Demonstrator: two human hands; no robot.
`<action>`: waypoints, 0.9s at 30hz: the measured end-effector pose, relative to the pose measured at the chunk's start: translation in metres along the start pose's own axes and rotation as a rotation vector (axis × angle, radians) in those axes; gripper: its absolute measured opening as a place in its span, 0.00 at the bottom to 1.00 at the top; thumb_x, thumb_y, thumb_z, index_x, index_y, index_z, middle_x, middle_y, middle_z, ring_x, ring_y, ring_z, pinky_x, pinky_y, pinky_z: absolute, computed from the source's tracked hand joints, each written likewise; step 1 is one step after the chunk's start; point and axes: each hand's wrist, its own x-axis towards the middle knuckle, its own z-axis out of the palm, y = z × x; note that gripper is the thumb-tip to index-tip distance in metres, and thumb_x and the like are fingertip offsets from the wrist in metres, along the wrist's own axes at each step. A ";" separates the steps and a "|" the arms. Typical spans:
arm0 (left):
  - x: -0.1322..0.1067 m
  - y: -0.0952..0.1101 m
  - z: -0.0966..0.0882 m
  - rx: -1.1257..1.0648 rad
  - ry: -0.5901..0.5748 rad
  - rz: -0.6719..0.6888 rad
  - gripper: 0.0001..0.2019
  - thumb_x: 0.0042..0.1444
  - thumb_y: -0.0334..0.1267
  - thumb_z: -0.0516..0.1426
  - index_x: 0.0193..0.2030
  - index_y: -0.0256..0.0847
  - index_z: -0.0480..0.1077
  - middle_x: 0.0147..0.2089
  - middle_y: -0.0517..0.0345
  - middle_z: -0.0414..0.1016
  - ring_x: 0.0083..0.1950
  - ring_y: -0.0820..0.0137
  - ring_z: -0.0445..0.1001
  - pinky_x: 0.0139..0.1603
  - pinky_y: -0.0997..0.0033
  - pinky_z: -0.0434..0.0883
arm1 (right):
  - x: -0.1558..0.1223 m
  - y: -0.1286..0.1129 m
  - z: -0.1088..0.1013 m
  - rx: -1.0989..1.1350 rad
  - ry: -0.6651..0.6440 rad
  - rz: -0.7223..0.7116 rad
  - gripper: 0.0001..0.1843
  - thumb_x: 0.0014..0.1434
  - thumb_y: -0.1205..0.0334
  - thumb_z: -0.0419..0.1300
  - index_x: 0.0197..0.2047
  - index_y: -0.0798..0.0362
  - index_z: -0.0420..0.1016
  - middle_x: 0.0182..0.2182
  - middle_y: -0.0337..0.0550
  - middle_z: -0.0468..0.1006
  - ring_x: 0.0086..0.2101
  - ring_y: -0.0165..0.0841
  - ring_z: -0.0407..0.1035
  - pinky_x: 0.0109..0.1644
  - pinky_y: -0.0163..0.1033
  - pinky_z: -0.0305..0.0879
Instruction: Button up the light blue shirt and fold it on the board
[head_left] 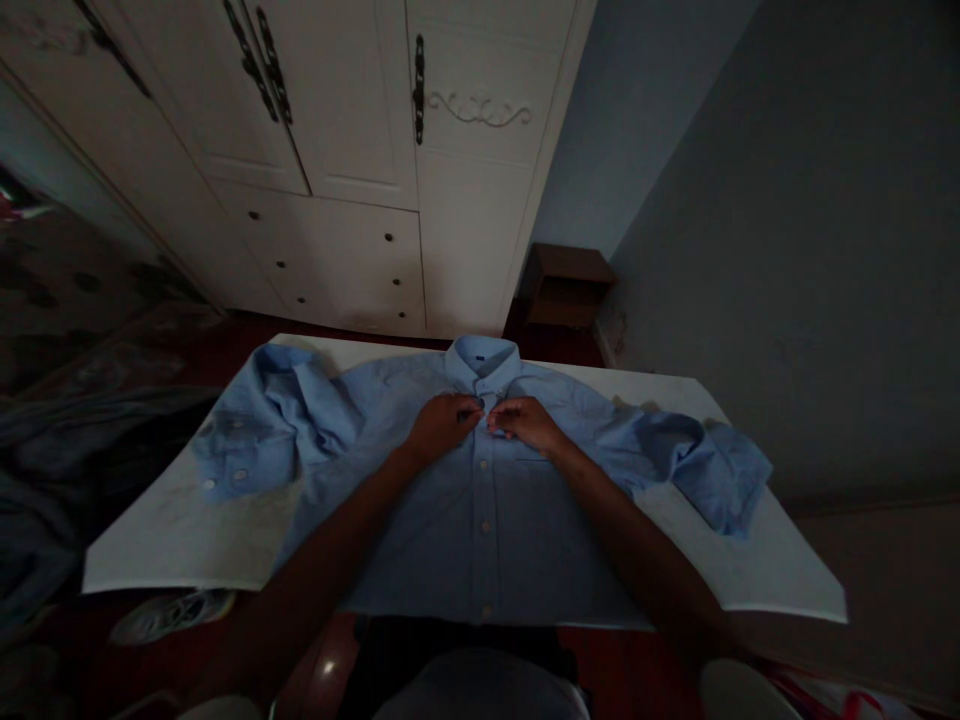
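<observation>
Left hand (446, 424) and right hand (527, 422) pinch the blue shirt (555, 540) below its collar (484, 347). It lies on a white table (142, 535)

Shirt (435, 530): plain light blue, pale buttons (484, 526). Table (157, 545) white. Across from me, wardrobe (472, 230) off-white, scrollwork (480, 112) raised, handles (419, 90) dark. Nightstand (574, 263) brown, floor (604, 660) dark red, wall (795, 250) grey.

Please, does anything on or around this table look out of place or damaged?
I see no spill or damage, though the picture is dark. Two mild oddities: the blue shirt has bent, rumpled sleeves on the table, unlike its neat collar; and one shoe, no clear match visible, shows below the table's near-left edge.
</observation>
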 end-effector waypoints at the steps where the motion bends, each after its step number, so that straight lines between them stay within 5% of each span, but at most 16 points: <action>1: 0.000 0.000 0.000 0.022 -0.007 -0.005 0.11 0.60 0.39 0.53 0.38 0.40 0.77 0.38 0.56 0.81 0.41 0.68 0.76 0.46 0.71 0.69 | 0.000 0.000 0.000 -0.008 -0.007 -0.007 0.08 0.43 0.60 0.64 0.25 0.56 0.78 0.21 0.39 0.78 0.19 0.25 0.63 0.23 0.31 0.59; 13: -0.001 -0.003 -0.002 0.150 -0.053 -0.050 0.12 0.61 0.41 0.51 0.40 0.42 0.76 0.40 0.55 0.79 0.42 0.66 0.75 0.44 0.69 0.68 | 0.000 0.004 -0.002 -0.032 -0.006 -0.046 0.10 0.44 0.56 0.64 0.26 0.56 0.78 0.20 0.38 0.75 0.20 0.25 0.62 0.25 0.32 0.57; 27: -0.002 -0.007 -0.001 0.170 0.028 -0.056 0.11 0.60 0.40 0.54 0.45 0.41 0.75 0.43 0.54 0.77 0.44 0.66 0.75 0.47 0.68 0.70 | 0.005 0.019 0.008 -0.392 0.195 -0.336 0.05 0.54 0.62 0.64 0.28 0.52 0.78 0.27 0.39 0.79 0.29 0.31 0.72 0.36 0.35 0.64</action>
